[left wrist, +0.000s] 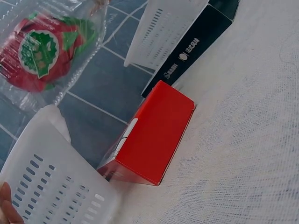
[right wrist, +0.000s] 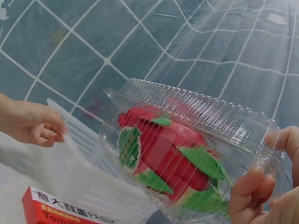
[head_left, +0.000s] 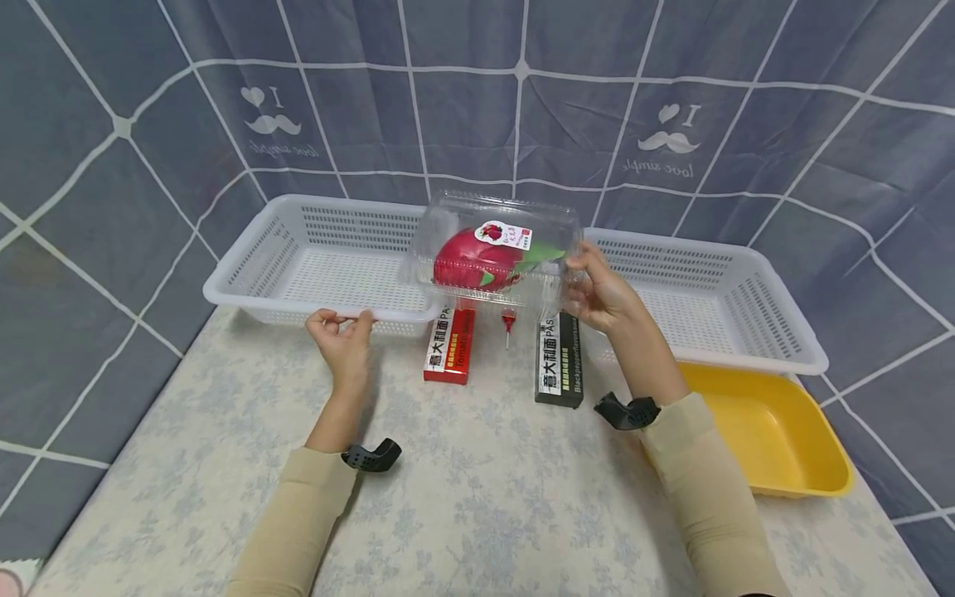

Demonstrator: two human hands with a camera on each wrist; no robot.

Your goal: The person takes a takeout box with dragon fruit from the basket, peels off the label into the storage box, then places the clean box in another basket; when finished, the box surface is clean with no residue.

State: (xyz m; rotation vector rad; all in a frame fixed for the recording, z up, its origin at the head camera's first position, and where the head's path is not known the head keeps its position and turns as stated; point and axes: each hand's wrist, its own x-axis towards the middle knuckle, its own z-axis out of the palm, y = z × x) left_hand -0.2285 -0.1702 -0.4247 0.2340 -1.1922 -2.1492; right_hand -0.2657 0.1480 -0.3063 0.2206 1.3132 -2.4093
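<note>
My right hand (head_left: pixel 606 292) grips the right end of a clear plastic clamshell box (right wrist: pixel 252 135). Inside lies a red dragon fruit (head_left: pixel 472 259) with green leaf tips, and a white label is stuck on the lid. The box is raised, overlapping the right end of the left white basket (head_left: pixel 328 317) in the head view. With thumb and fingers, my left hand (head_left: pixel 345 344) pinches that basket's front rim. Between the two hands stand a red pasta box (left wrist: pixel 156 135) and a black pasta box (head_left: pixel 559 365).
A second white basket (head_left: pixel 776 361) stands at the right, with a yellow tray (head_left: pixel 776 431) before it. A small red-topped item with a thin pale stem (head_left: pixel 509 322) lies between the pasta boxes. Blue-grey checked cloth (head_left: pixel 477 124) hangs behind the table.
</note>
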